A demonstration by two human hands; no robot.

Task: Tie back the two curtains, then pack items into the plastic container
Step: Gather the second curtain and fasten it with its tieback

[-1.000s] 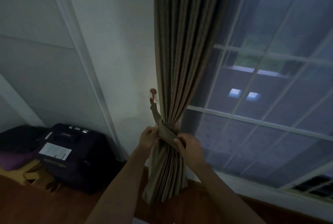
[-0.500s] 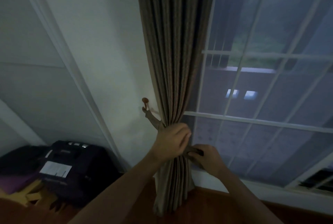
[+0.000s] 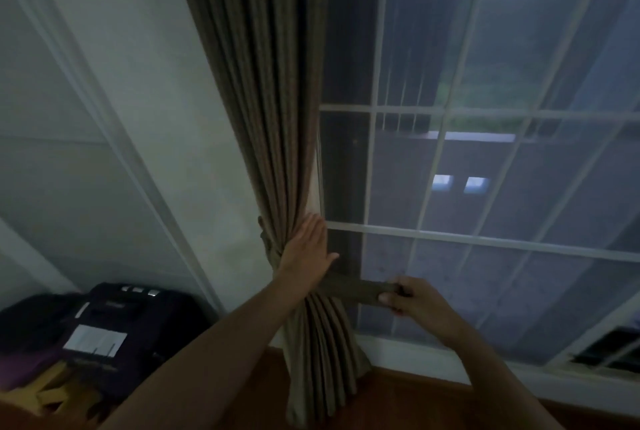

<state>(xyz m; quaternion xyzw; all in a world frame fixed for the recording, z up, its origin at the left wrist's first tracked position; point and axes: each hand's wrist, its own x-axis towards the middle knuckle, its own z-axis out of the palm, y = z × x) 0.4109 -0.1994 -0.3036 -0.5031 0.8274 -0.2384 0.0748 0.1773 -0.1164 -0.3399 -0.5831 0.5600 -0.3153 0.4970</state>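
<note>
A brown pleated curtain (image 3: 270, 111) hangs gathered at the left edge of the window. My left hand (image 3: 306, 251) lies flat and open against the bunched folds at waist height, pressing them toward the wall. A brown fabric tieback strap (image 3: 356, 289) runs from behind the curtain out to the right. My right hand (image 3: 412, 301) pinches the strap's free end and holds it stretched level in front of the window. The wall hook is hidden behind the curtain.
A large window (image 3: 485, 170) with white bars fills the right side, its sill (image 3: 415, 351) low near the wooden floor (image 3: 398, 402). A dark case with a white label (image 3: 114, 329) sits on the floor at left, beside yellowish items (image 3: 45, 391).
My right hand has pulled the strap out to the right from behind the curtain. My left hand has opened flat on the folds. The view has shifted right and closer.
</note>
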